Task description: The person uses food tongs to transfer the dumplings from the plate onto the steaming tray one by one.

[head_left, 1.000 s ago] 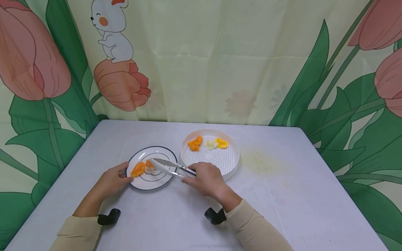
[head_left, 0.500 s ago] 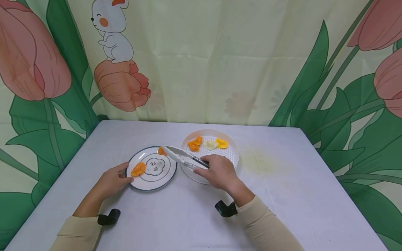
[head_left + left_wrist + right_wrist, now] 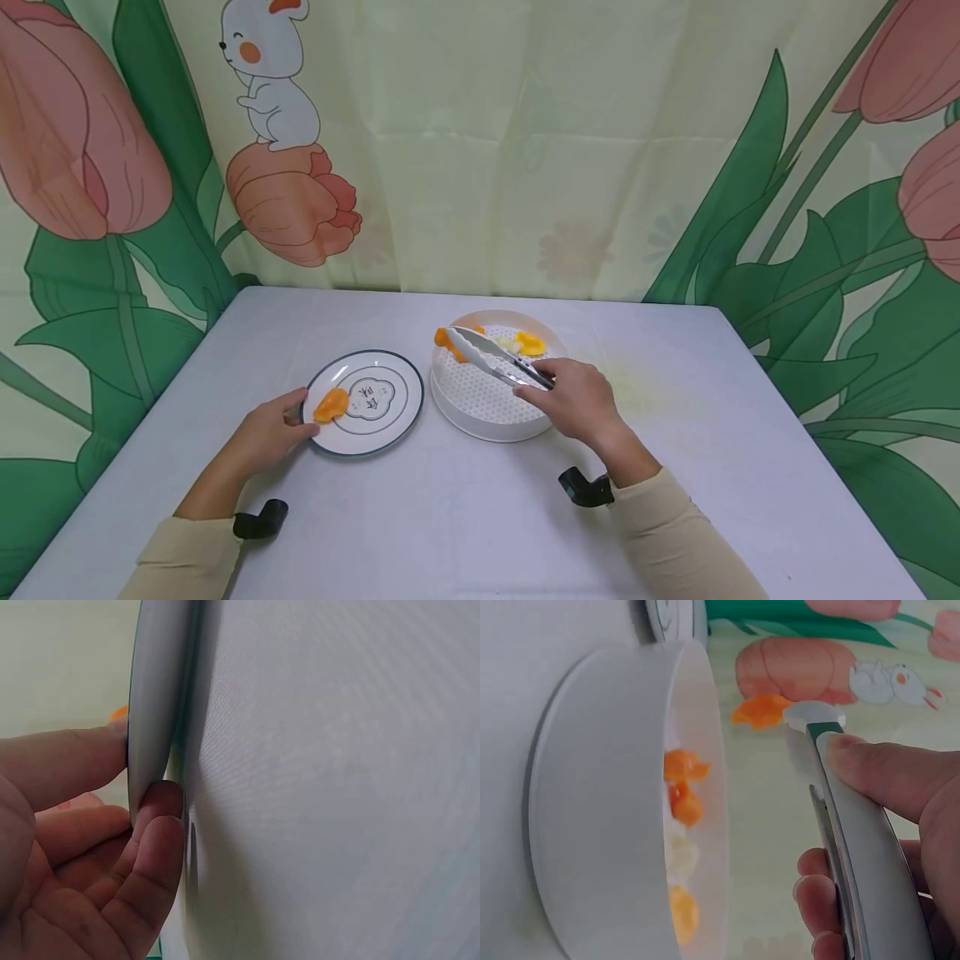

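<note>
If the right hand (image 3: 577,402), curled round silver metal tongs (image 3: 881,877), slackens, the lumpy orange piece (image 3: 761,711) might miss the round white tray (image 3: 491,430); the left hand (image 3: 268,432) pinches a blue-rimmed plate (image 3: 390,427).

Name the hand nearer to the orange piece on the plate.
Left. The left hand grips the plate at its left edge, close beside the orange piece. The right hand is farther off to the right, past the plate, holding the tongs.

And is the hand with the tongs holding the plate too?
No, the right hand grips only the tongs, while the left hand holds the plate.
</note>
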Demonstrator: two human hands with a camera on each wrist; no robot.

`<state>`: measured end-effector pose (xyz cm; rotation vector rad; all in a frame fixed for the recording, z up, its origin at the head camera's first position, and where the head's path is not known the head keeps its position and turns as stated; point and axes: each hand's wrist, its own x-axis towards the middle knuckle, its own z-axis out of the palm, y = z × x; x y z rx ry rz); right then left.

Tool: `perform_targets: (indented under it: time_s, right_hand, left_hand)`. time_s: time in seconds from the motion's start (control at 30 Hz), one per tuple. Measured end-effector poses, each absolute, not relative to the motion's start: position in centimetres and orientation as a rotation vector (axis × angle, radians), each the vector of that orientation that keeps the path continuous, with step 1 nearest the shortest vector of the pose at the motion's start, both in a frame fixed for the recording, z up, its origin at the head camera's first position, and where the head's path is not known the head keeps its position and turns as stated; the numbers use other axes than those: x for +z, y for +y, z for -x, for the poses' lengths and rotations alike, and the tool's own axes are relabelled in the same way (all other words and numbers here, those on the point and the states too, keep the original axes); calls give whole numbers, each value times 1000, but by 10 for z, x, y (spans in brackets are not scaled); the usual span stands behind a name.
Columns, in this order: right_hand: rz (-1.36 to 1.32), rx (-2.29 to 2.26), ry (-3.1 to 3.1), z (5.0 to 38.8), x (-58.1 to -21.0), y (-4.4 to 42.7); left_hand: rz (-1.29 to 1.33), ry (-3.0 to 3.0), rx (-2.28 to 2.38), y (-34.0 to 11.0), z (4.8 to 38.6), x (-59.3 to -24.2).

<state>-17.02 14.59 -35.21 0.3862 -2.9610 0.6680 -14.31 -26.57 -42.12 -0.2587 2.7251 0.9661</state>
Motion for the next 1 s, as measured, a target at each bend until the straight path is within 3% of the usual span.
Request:
perform_targets:
  time_s: [0.43,1.0]
  right_hand:
    - [-249,679,-2989,176,-357,182]
    - [-183,652,-3077,188,-372,189]
  left_hand:
    - [262,2720,969,-266,143,-421]
    - [274,2715,995,-265,144,-421]
